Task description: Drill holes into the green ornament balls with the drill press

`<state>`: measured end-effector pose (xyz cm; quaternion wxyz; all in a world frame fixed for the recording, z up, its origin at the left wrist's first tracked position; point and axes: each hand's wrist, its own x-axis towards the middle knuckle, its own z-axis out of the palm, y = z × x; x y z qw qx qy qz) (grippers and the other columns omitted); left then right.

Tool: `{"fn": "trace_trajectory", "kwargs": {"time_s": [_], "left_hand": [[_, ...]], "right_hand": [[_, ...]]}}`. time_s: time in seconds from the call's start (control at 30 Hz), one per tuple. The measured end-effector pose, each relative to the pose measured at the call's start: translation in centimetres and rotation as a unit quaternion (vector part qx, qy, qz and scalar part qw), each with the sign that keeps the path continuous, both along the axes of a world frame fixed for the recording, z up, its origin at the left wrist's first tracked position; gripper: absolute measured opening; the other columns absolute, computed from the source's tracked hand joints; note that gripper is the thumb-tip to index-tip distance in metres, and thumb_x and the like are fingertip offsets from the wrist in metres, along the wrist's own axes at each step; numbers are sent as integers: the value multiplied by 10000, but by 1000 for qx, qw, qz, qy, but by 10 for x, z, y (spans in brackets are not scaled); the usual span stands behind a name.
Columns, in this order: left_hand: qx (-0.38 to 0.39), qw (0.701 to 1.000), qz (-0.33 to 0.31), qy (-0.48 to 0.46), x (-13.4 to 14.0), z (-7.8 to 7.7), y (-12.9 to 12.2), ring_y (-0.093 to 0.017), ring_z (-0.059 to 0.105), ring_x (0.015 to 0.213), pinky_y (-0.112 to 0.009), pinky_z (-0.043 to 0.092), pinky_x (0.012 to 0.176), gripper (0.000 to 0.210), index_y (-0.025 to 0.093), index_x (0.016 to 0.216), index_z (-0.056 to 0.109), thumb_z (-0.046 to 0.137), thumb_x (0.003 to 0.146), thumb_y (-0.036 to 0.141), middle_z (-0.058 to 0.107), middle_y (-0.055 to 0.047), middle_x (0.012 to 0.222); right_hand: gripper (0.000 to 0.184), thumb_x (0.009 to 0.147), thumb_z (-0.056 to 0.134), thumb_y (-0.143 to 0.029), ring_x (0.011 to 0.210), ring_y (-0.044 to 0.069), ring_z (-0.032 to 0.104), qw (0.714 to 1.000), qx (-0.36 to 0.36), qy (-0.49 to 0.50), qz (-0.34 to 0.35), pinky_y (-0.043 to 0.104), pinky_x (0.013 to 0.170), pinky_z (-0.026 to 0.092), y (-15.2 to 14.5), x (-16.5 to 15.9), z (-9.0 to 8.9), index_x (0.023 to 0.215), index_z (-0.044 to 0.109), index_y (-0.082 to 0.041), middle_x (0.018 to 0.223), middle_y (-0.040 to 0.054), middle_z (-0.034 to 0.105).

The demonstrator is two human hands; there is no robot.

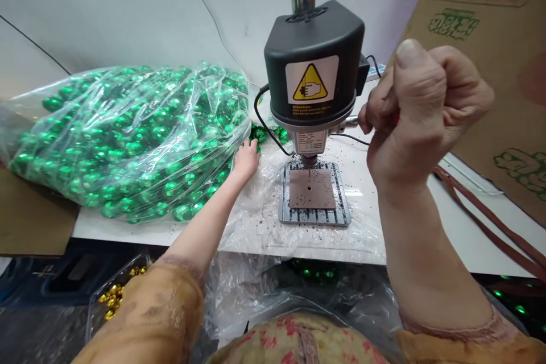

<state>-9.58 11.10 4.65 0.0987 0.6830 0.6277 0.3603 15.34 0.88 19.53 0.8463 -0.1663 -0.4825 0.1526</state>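
Two bare hands of mine are at work by a drill (315, 62) on a white table (443, 239). My left hand (246, 156) reaches out to the open end of a big clear bag (140, 108). The bag lies on its side, and it is full of shiny green balls (259, 134). A few of them sit just past my fingers, next to the drill's black cord (258, 111). My left fingers bend down there — I can't tell if they pinch a ball or only touch one. My right hand (418, 108) is up high on the other side, curled into a fist at the end of a silver handle (350, 121), with most of the grip hidden from me. The thin drill bit (309, 173) points down over a flat brown block (301, 196) with a small hole in it. The block lies on a metal plate (284, 213) with slots, and dark crumbs (319, 202) are all over both. A yellow sign (311, 83) with a hand on it is stuck to the front of the drill. A big cardboard box (482, 68) stands at my right — and down low at my left, gold balls (113, 298) sit in a clear tub (91, 310).
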Motion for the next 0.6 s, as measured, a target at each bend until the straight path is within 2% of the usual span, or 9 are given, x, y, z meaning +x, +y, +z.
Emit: {"fn": "trace_trajectory", "kwargs": {"time_s": [0.1, 0.2, 0.27, 0.37, 0.4, 0.5, 0.53, 0.6], "left_hand": [[-10, 998, 11, -54, 0, -6, 18, -148, 572, 817, -361, 478, 1015, 314, 169, 819, 560, 852, 745, 79, 523, 13, 898], [1, 992, 19, -127, 1, -3, 10, -128, 539, 764, -361, 492, 973, 376, 152, 913, 621, 895, 670, 66, 524, 32, 848], [12, 985, 14, -172, 5, 2, -10, -133, 559, 756, -348, 524, 880, 393, 148, 1060, 628, 865, 747, 165, 574, 23, 846], [14, 972, -30, -233, 22, 4, -56, -154, 640, 786, -315, 554, 733, 427, 185, 1198, 577, 743, 880, 416, 676, -15, 904], [8, 964, -54, -261, 30, 2, -72, -165, 670, 824, -315, 562, 734, 455, 201, 1200, 570, 728, 878, 482, 705, -29, 946], [-50, 915, -128, -379, 56, -10, -108, -190, 706, 898, -332, 567, 778, 528, 221, 1151, 566, 779, 804, 558, 739, -47, 991], [-69, 906, -139, -395, 62, -15, -114, -191, 706, 900, -333, 562, 790, 546, 220, 1138, 567, 800, 781, 561, 740, -46, 982], [-88, 907, -141, -387, 71, -24, -118, -188, 702, 898, -330, 549, 810, 567, 215, 1131, 569, 822, 757, 558, 737, -42, 966]], "right_hand": [[427, 897, 591, -142, 375, 35, 281, 1000, 9, 5, -4, 275, 395, 207, 0, -1, 0, 553, 345, -204, 445, -83, 329], [421, 886, 594, -132, 396, 34, 275, 1000, 23, 10, -15, 272, 425, 202, 2, -2, -1, 550, 351, -203, 455, -81, 313], [422, 884, 594, -134, 404, 31, 270, 999, 22, 8, -25, 268, 441, 216, 2, -2, -2, 553, 341, -203, 459, -82, 300], [425, 891, 577, -125, 402, 34, 272, 999, 18, -1, -35, 269, 440, 232, 2, -3, -2, 563, 319, -207, 462, -81, 295], [428, 894, 581, -129, 400, 38, 277, 999, 17, -4, -36, 272, 434, 234, 1, -3, -2, 565, 319, -210, 463, -80, 300], [469, 911, 638, -237, 394, 45, 282, 999, 9, -7, -42, 275, 419, 246, 0, -3, -2, 567, 319, -223, 463, -81, 304], [485, 908, 658, -293, 394, 46, 282, 999, 5, -9, -44, 275, 416, 250, 0, -2, -2, 568, 318, -226, 464, -82, 304], [509, 892, 679, -376, 393, 46, 282, 999, 1, -13, -46, 277, 412, 251, 0, -2, -2, 569, 315, -228, 467, -83, 303]]}}
